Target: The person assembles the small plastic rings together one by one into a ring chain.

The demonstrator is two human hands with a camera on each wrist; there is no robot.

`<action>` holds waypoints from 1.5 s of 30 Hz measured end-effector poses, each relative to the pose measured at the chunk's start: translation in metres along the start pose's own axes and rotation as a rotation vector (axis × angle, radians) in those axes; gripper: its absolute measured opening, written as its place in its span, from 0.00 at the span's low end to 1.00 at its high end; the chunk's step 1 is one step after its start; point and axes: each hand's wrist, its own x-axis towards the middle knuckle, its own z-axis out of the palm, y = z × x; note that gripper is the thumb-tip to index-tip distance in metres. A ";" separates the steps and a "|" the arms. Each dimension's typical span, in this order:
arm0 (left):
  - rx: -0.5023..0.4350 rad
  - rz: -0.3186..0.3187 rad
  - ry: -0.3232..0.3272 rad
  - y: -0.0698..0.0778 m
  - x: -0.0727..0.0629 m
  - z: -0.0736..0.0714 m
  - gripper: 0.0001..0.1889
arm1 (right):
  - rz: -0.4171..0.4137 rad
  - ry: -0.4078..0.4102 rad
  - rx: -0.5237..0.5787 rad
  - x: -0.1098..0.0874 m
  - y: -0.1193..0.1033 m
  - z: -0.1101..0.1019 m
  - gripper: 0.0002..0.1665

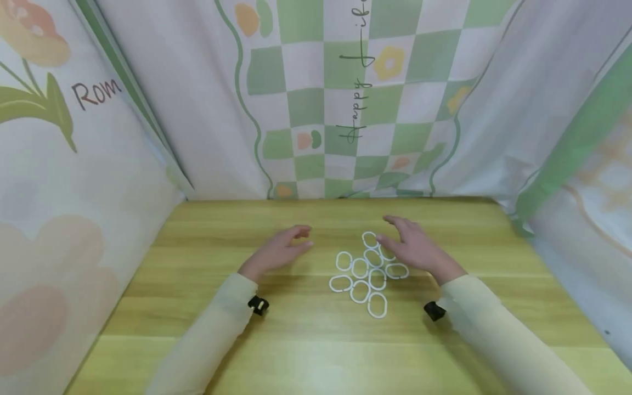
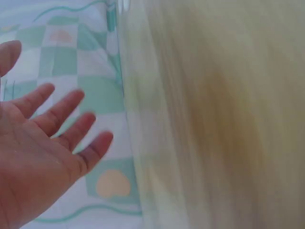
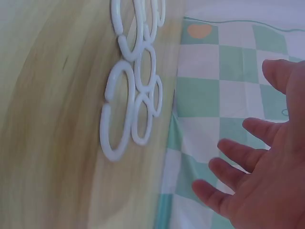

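Several white oval plastic rings (image 1: 341, 283), each with a small gap in its side, lie flat in a loose cluster on the wooden table. The right wrist view shows the nearest white rings (image 3: 102, 129) close up, edge to edge. My right hand (image 1: 417, 247) hovers over the cluster's right side, fingers spread and holding nothing; its thumb overlaps one ring in the head view. Left of the cluster, my left hand (image 1: 278, 252) is held above the table, its fingers (image 2: 71, 105) apart and relaxed, nothing in them.
The wooden table (image 1: 296, 351) meets a hanging cloth (image 1: 306, 104) with green and white checks at its far edge. Printed cloth also hangs along the left (image 1: 123, 181) and right sides. A small black wrist camera (image 1: 258, 305) sits on the left sleeve, another (image 1: 434, 311) on the right.
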 end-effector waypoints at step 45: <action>0.022 0.001 -0.142 0.024 0.072 0.054 0.05 | 0.211 -0.161 0.068 0.065 0.017 0.030 0.11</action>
